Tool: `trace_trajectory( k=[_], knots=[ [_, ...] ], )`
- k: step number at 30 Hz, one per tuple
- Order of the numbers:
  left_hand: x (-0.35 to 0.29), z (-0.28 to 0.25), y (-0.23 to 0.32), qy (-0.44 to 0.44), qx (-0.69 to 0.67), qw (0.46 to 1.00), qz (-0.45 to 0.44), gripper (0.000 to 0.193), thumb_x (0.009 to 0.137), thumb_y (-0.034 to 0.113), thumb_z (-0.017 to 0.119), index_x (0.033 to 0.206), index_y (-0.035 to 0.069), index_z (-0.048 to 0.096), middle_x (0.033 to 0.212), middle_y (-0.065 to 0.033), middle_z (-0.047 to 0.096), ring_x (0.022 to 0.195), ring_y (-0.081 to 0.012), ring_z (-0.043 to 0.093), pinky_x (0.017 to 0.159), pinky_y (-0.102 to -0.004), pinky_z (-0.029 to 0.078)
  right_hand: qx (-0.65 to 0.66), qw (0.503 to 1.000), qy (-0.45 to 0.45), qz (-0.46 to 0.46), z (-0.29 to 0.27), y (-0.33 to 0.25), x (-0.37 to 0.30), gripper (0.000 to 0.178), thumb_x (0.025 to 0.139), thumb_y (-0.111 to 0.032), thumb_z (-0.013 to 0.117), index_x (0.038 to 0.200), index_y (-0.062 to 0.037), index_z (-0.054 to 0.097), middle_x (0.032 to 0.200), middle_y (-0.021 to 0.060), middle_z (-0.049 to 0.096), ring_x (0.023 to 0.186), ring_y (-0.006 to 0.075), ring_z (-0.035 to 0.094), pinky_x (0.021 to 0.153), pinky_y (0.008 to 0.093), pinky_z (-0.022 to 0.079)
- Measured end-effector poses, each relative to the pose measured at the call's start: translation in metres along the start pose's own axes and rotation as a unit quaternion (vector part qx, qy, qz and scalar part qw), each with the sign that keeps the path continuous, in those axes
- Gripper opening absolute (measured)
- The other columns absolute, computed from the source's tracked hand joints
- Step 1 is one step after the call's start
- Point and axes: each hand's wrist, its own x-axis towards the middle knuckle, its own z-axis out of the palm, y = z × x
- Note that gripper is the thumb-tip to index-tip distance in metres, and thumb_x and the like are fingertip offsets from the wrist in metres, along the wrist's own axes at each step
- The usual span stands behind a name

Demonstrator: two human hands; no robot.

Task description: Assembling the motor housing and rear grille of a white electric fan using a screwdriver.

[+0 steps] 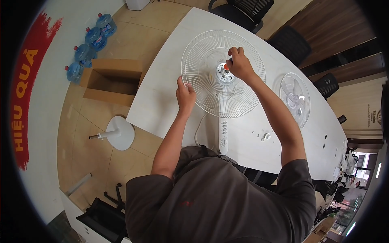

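Note:
A round white wire fan grille [198, 52] lies over the white table, around the motor hub [221, 73] of a fan. My left hand [186, 96] is closed on the grille's left rim, thumb and fingers at the wires. Over the hub, my right hand [240, 67] grips a small orange-and-dark tool [226, 67]; its exact kind is mostly hidden by my fingers. Below the grille, the fan's white control panel [223, 135] with buttons and a knob points toward me. A white cord [198, 131] curves beside it.
To the right lie another round grille with clear fan blades [295, 99] and small white parts [266, 137]. A white fan base [121, 133] and an open cardboard box [111, 81] stand on the floor at left, near blue water bottles [96, 39]. Black chairs [289, 44] line the far side.

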Motion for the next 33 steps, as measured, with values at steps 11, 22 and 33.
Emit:
trace_trajectory(
  k=[11,22,33],
  knots=[
    [0.023,-0.003,-0.029,0.053,0.005,0.999,-0.002,0.066,0.093,0.03,0.067,0.139,-0.004,0.035,0.102,-0.0149,0.063,0.068,-0.0195,0.066,0.059,-0.0324,0.055,0.065,0.998,0.005,-0.015,0.002,0.006,-0.008,0.045,0.081,-0.019,0.075,0.116,-0.0023,0.051,0.105,0.0215,0.061,0.092,0.0384,0.065,0.078,0.0426,0.055],
    [0.023,0.016,0.021,0.17,0.245,0.903,0.308,0.06,0.085,0.021,0.071,0.134,-0.001,0.045,0.12,-0.0197,0.059,0.12,-0.0366,0.049,0.102,-0.0465,0.039,0.016,1.0,0.019,0.019,-0.006,-0.012,-0.01,0.027,0.081,-0.014,0.069,0.105,-0.0031,0.062,0.098,0.0203,0.064,0.083,0.0361,0.068,0.07,0.0434,0.056],
    [0.082,0.079,0.049,-0.312,-0.016,0.938,0.151,0.038,0.08,-0.005,0.067,0.117,0.003,0.066,0.119,-0.016,0.067,0.116,-0.0323,0.059,0.096,-0.0413,0.048,0.121,0.987,0.031,-0.103,0.009,0.006,-0.004,0.029,0.082,-0.01,0.069,0.108,-0.002,0.061,0.102,0.0172,0.062,0.098,0.0353,0.06,0.087,0.0419,0.05]
  ],
)
